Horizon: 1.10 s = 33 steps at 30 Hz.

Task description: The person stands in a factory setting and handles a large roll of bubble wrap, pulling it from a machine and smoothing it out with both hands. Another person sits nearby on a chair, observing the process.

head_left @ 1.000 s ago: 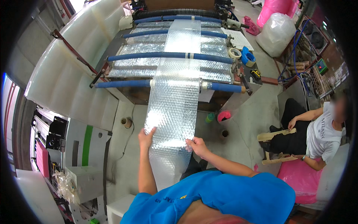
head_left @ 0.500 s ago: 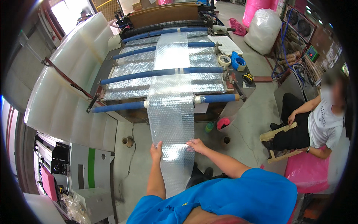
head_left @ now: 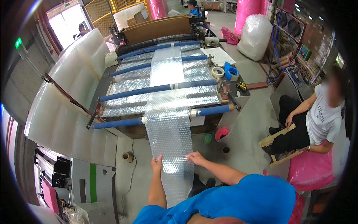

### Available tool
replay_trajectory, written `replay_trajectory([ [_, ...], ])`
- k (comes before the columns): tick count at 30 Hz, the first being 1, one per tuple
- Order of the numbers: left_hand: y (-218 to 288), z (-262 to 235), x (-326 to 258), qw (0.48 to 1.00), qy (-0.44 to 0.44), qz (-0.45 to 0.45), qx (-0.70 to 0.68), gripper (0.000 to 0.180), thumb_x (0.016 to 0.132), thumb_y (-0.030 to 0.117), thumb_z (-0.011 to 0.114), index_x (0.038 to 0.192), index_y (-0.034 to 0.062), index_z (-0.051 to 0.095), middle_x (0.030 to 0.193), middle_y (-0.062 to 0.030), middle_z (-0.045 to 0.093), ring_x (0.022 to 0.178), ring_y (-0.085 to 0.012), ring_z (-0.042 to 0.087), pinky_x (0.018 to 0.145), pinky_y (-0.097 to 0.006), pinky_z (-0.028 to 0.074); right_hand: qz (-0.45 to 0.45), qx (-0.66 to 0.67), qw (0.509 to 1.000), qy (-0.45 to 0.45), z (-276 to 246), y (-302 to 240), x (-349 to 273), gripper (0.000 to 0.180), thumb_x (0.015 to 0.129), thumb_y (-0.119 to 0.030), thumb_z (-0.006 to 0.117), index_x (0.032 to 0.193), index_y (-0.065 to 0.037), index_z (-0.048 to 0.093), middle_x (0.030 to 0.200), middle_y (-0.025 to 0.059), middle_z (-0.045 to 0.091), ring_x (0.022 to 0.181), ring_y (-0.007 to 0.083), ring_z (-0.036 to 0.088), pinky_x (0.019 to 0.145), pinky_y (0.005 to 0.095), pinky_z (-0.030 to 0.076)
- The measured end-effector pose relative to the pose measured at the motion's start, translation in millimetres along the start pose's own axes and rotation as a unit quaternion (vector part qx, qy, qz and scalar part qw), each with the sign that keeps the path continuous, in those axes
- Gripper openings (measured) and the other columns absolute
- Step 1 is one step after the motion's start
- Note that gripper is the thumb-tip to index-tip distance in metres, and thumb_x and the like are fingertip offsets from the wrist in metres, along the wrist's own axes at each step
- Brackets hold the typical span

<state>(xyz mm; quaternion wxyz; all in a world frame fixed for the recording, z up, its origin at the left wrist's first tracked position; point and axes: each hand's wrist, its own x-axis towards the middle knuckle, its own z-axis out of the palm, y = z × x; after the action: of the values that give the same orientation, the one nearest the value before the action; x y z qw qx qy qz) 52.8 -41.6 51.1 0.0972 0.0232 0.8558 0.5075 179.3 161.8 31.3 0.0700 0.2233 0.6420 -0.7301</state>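
A long strip of clear bubble wrap [head_left: 169,138] runs over the blue rollers of a machine and hangs down toward my body. My left hand [head_left: 157,163] pinches its left edge, thumb on top and the other fingers underneath. At the opposite edge, my right hand [head_left: 194,158] grips the film between thumb and fingers. Between my hands the bubble wrap is spread flat and catches the light. Its lower end passes down in front of my blue shirt, where the rest is hidden.
The front blue roller [head_left: 213,110] crosses the machine. Two tape rolls [head_left: 231,72] and a tape measure [head_left: 241,86] lie on its right side. A co-worker [head_left: 322,115] sits at right beside a wooden frame [head_left: 278,140]. Large bubble wrap rolls [head_left: 71,80] stand left; a cable [head_left: 131,173] crosses the floor.
The view has tilted up a little, so everything nearby sits lower. Both hands keep their hold on the bubble wrap edges, at nearly the same spacing.
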Motion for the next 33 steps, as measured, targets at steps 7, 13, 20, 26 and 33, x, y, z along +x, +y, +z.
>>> replay_trajectory([
  [7, -3, -4, 6, 0.998, -0.018, -0.031, 0.059, 0.044, 0.068, 0.038, 0.061, 0.091, 0.0009, 0.055, 0.084, -0.0143, 0.060, 0.078, -0.0240, 0.057, 0.070, -0.032, 0.042, -0.024, -0.062, 0.998, 0.005, -5, 12, 11, 0.024, 0.080, -0.024, 0.052, 0.092, -0.004, 0.059, 0.079, 0.0051, 0.061, 0.070, 0.0102, 0.057, 0.056, 0.0218, 0.044],
  [13, -7, -4, -1, 0.996, -0.024, -0.037, 0.074, 0.046, 0.069, 0.040, 0.061, 0.090, -0.0007, 0.055, 0.084, -0.0160, 0.059, 0.079, -0.0254, 0.057, 0.070, -0.034, 0.043, 0.000, -0.066, 0.998, 0.006, -2, 9, 1, 0.023, 0.080, -0.023, 0.052, 0.090, -0.003, 0.060, 0.080, 0.0045, 0.061, 0.067, 0.0099, 0.056, 0.058, 0.0220, 0.043],
  [20, -8, 5, 27, 0.999, -0.030, 0.011, -0.002, 0.060, 0.070, 0.043, 0.058, 0.105, -0.0047, 0.047, 0.101, -0.0227, 0.052, 0.097, -0.0303, 0.050, 0.082, -0.034, 0.038, -0.043, -0.094, 0.994, 0.047, -14, -11, 23, 0.021, 0.079, -0.020, 0.052, 0.080, -0.002, 0.061, 0.071, 0.0044, 0.061, 0.060, 0.0089, 0.054, 0.054, 0.0224, 0.044],
  [26, 60, 11, 79, 1.000, -0.016, 0.017, 0.009, 0.059, 0.068, 0.045, 0.059, 0.101, -0.0026, 0.050, 0.096, -0.0207, 0.054, 0.091, -0.0301, 0.053, 0.077, -0.036, 0.040, -0.124, -0.043, 0.988, 0.084, -28, -78, 54, 0.022, 0.079, -0.019, 0.052, 0.079, 0.001, 0.060, 0.068, 0.0044, 0.060, 0.059, 0.0087, 0.053, 0.053, 0.0229, 0.043],
  [33, 114, -2, 104, 0.996, 0.053, 0.069, 0.023, 0.057, 0.062, 0.045, 0.064, 0.096, 0.0019, 0.050, 0.089, -0.0160, 0.057, 0.084, -0.0274, 0.055, 0.073, -0.034, 0.041, -0.094, 0.116, 0.983, 0.110, -15, -127, 59, 0.021, 0.081, -0.021, 0.050, 0.089, -0.002, 0.053, 0.080, 0.0070, 0.058, 0.064, 0.0120, 0.055, 0.057, 0.0245, 0.045],
])
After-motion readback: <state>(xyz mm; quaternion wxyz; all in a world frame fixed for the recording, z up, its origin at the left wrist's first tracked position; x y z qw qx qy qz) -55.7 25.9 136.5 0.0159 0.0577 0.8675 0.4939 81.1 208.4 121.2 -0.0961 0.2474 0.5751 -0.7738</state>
